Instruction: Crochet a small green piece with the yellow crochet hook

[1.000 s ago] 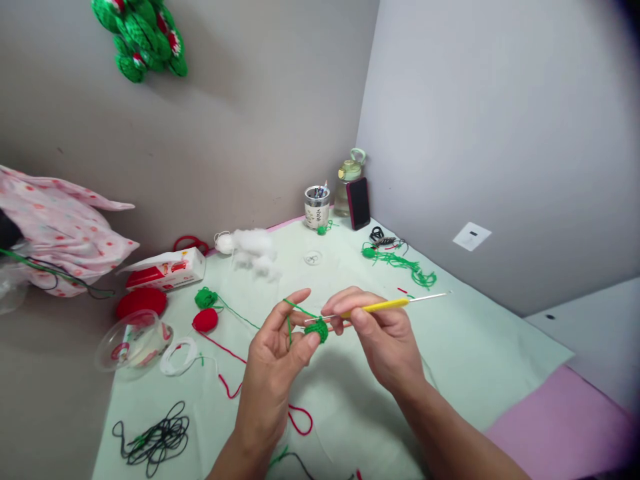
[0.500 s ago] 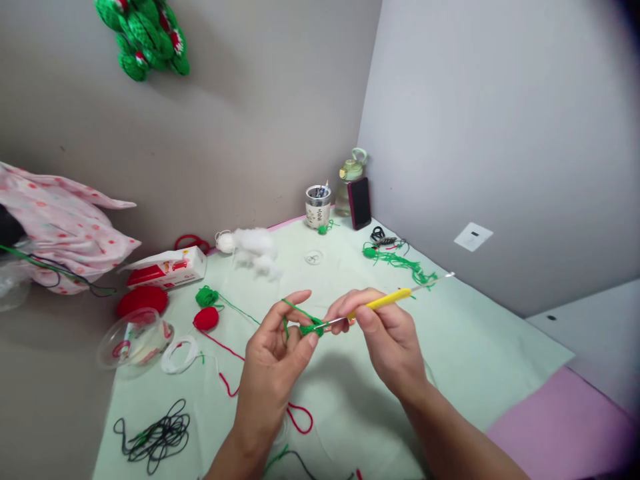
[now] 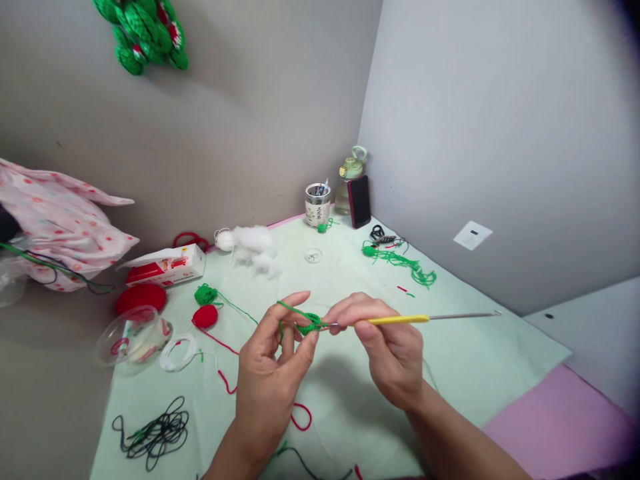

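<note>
Between thumb and fingers, my left hand (image 3: pixel 273 360) pinches a small green crochet piece (image 3: pixel 309 325), with green yarn looped over its raised index finger. My right hand (image 3: pixel 383 340) is closed round the yellow handle of a crochet hook (image 3: pixel 400 320). One metal end of the hook meets the green stitches; the other end points out to the right. A thin green strand runs back to a green yarn ball (image 3: pixel 205 294). Beside that ball lies a red yarn ball (image 3: pixel 205 316), its strand trailing under my left wrist.
Left on the table (image 3: pixel 470 373) are a clear plastic tub (image 3: pixel 134 337), a white cord coil (image 3: pixel 179 352), a tissue box (image 3: pixel 167 265) and tangled black cord (image 3: pixel 155 433). Behind stand white stuffing (image 3: pixel 253 241), a pen can (image 3: pixel 318 207), a bottle (image 3: pixel 352 168) and a phone (image 3: pixel 359 202). Green yarn scraps (image 3: pixel 405 263) lie right.
The crochet hook has swung from slanting upward to nearly level, its free end now lower and further right. My right hand has turned with it; my left hand keeps its hold.
</note>
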{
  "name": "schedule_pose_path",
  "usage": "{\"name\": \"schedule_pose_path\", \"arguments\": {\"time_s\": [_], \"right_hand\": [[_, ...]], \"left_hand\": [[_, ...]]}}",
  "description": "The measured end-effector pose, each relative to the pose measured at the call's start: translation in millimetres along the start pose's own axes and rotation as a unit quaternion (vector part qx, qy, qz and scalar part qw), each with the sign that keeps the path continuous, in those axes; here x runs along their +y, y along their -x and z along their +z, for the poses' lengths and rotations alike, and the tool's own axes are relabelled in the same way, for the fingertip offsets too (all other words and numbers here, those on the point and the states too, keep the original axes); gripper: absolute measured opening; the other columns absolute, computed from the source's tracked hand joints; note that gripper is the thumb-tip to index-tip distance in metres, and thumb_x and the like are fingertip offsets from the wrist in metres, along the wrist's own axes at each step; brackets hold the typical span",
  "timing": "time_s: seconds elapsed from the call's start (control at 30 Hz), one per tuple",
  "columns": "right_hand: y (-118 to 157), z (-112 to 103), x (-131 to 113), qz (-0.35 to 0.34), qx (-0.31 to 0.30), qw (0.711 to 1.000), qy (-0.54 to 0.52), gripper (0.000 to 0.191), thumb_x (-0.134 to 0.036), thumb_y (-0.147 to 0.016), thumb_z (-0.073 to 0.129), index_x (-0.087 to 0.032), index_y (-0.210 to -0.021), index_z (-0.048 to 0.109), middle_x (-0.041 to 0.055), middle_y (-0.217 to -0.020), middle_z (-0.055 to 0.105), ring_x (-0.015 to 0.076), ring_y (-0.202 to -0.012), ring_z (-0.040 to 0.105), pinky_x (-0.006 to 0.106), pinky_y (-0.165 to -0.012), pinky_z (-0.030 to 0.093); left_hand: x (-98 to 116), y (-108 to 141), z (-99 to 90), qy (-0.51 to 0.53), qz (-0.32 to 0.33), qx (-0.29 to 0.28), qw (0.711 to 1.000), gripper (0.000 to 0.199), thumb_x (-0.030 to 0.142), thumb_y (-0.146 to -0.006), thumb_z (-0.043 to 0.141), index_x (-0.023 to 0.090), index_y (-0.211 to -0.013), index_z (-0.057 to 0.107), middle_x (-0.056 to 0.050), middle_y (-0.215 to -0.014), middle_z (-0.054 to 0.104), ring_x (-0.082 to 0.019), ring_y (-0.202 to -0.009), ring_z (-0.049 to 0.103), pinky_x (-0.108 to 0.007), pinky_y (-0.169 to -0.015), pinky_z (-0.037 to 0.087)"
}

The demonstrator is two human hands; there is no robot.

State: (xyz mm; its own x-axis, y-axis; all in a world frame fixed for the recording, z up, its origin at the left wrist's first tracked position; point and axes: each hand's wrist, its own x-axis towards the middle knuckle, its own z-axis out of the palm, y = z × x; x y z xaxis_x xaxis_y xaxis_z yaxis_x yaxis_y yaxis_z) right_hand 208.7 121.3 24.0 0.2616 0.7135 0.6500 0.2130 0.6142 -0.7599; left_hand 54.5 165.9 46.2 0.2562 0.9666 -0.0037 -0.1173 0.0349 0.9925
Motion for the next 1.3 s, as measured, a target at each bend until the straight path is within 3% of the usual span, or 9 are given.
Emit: {"name": "schedule_pose_path", "arguments": {"time_s": [0.23,0.33,0.4,0.5,0.67,0.8,1.03,1.17,1.3], "right_hand": [[3.0,1.9,1.4,-0.084,-0.025,0.987,0.135,0.023,-0.018,-0.104,0.059,-0.028,-0.116,0.076,0.0067,-0.097,0.078,0.0204,-0.088,0.074,0.034,-0.074,0.063],[7.5,4.1,0.1,-0.136,-0.021,0.955,0.265,0.027,-0.017,-0.098,0.068,-0.033,-0.117,0.078,0.0065,-0.103,0.079,0.0223,-0.092,0.076,0.036,-0.077,0.065],[8.0,3.9,-1.1,-0.163,-0.015,0.949,0.268,0.029,-0.016,-0.099,0.067,-0.032,-0.12,0.078,0.007,-0.106,0.08,0.0224,-0.094,0.076,0.036,-0.078,0.065],[4.9,2.3,-0.5,-0.094,0.028,0.988,0.118,0.026,-0.017,-0.105,0.057,-0.026,-0.119,0.077,0.0066,-0.098,0.078,0.0189,-0.086,0.072,0.034,-0.072,0.062],[0.8,4.0,6.6,0.082,0.052,0.99,-0.106,0.021,-0.03,-0.106,0.059,-0.027,-0.104,0.08,0.0028,-0.088,0.073,0.0153,-0.078,0.066,0.029,-0.067,0.057],[1.0,7.1,4.6,0.085,0.043,0.992,-0.085,0.02,-0.03,-0.105,0.062,-0.027,-0.104,0.082,0.0051,-0.096,0.076,0.0166,-0.084,0.07,0.03,-0.071,0.06],[1.9,-0.1,-1.1,0.082,0.067,0.991,-0.078,0.021,-0.029,-0.106,0.061,-0.027,-0.103,0.081,0.0031,-0.089,0.074,0.0146,-0.077,0.069,0.029,-0.07,0.059],[0.1,-1.7,3.0,0.126,0.024,0.981,-0.144,0.02,-0.034,-0.105,0.062,-0.029,-0.101,0.081,0.0016,-0.091,0.076,0.0141,-0.078,0.069,0.028,-0.072,0.058],[-3.9,2.5,3.3,0.118,-0.007,0.989,-0.087,0.018,-0.034,-0.103,0.066,-0.029,-0.103,0.083,0.0025,-0.095,0.078,0.0154,-0.089,0.072,0.028,-0.079,0.059]], "left_hand": [[-9.2,-8.4,-5.6,0.061,-0.021,-0.072,0.995,0.049,0.031,-0.084,0.088,0.028,-0.132,0.075,0.002,-0.082,0.065,-0.013,-0.076,0.059,-0.023,-0.077,0.052],[-9.9,-10.0,-4.1,0.171,-0.097,-0.115,0.974,0.062,0.034,-0.083,0.09,0.026,-0.141,0.069,0.002,-0.083,0.062,-0.011,-0.074,0.055,-0.021,-0.073,0.05],[-8.0,-11.8,-4.1,0.235,-0.163,-0.159,0.945,0.064,0.034,-0.08,0.091,0.021,-0.14,0.071,0.004,-0.078,0.058,-0.008,-0.065,0.046,-0.018,-0.063,0.046],[-3.8,-15.2,-5.8,0.283,-0.197,-0.173,0.923,0.058,0.028,-0.078,0.092,0.016,-0.133,0.075,0.004,-0.078,0.056,-0.005,-0.057,0.032,-0.017,-0.057,0.041],[-5.0,-15.6,-7.8,0.241,-0.125,-0.152,0.95,0.05,0.026,-0.082,0.089,0.022,-0.131,0.076,0.001,-0.084,0.06,-0.009,-0.07,0.048,-0.019,-0.062,0.042],[-10.4,-15.5,-10.0,0.176,-0.091,-0.15,0.969,0.045,0.031,-0.086,0.086,0.026,-0.13,0.076,0.001,-0.086,0.061,-0.012,-0.075,0.051,-0.022,-0.07,0.044],[-10.3,-17.7,-15.6,0.092,-0.024,-0.122,0.988,0.041,0.034,-0.088,0.084,0.03,-0.128,0.077,0.001,-0.087,0.061,-0.014,-0.079,0.051,-0.026,-0.077,0.042],[-6.1,-14.3,-13.1,0.104,-0.05,-0.14,0.983,0.043,0.038,-0.084,0.086,0.029,-0.126,0.079,-0.001,-0.09,0.062,-0.015,-0.078,0.051,-0.027,-0.074,0.043],[-7.8,-13.7,-10.2,0.122,-0.08,-0.168,0.975,0.04,0.04,-0.084,0.085,0.027,-0.122,0.08,-0.003,-0.095,0.068,-0.018,-0.084,0.055,-0.028,-0.075,0.046]]}}
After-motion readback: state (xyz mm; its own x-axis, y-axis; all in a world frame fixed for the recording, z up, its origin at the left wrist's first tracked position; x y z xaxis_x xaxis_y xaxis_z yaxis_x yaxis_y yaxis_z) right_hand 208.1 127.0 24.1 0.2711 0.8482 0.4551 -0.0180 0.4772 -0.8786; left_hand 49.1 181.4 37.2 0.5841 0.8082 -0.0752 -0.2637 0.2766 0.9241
